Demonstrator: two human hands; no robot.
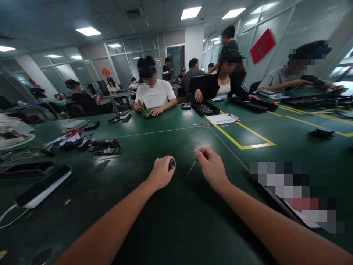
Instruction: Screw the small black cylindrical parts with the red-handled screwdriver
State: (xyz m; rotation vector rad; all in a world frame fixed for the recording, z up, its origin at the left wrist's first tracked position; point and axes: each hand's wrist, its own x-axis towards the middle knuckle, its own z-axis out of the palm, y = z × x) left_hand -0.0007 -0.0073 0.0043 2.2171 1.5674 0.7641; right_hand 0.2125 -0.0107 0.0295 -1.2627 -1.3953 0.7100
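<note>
screwdriver (192,167), or similar thin tool, is gripped in right hand (213,169); left hand (162,172) is grasping one dark cylinder (172,164).

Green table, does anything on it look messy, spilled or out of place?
Slightly untidy: black cables lie tangled on the left, and a small pale scrap sits loose on the table, like litter. I can't make out any spill or damage.
</note>
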